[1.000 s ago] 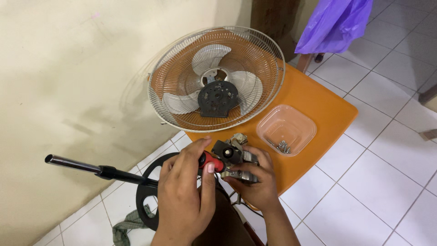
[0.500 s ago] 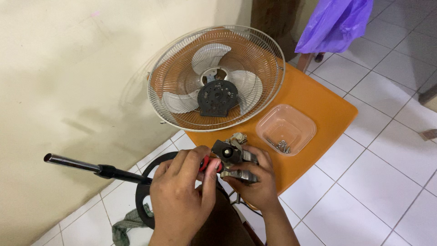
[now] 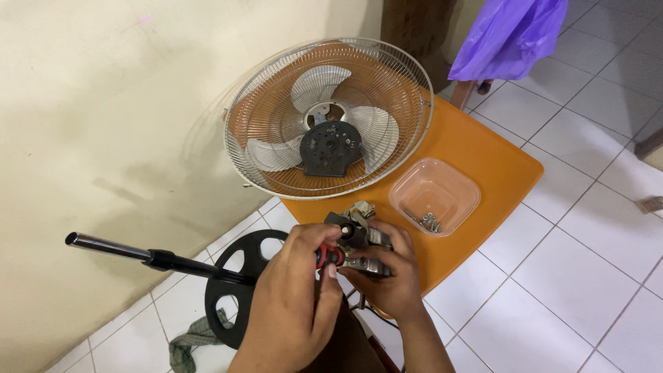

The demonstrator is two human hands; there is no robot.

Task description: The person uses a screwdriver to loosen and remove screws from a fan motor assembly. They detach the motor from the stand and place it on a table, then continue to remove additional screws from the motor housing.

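Observation:
My left hand [image 3: 293, 304] grips a red-and-black handled screwdriver [image 3: 330, 256], its tip against a small fan motor [image 3: 359, 238]. My right hand [image 3: 387, 276] holds that metal motor from below and the side, over the near edge of an orange table [image 3: 483, 159]. The two hands touch around the motor, which is partly hidden by my fingers.
A wire fan guard [image 3: 330, 117] with grey blades and a black hub lies on the table. A clear plastic tray [image 3: 435, 195] holds several screws. A black fan base [image 3: 238, 283] with a metal pole [image 3: 110, 246] stands on the tiled floor by a cloth [image 3: 193, 338]. A purple bag [image 3: 507, 34] hangs at the back.
My left hand has shifted slightly on the screwdriver handle, turning at the motor. The motor and right hand stay in place.

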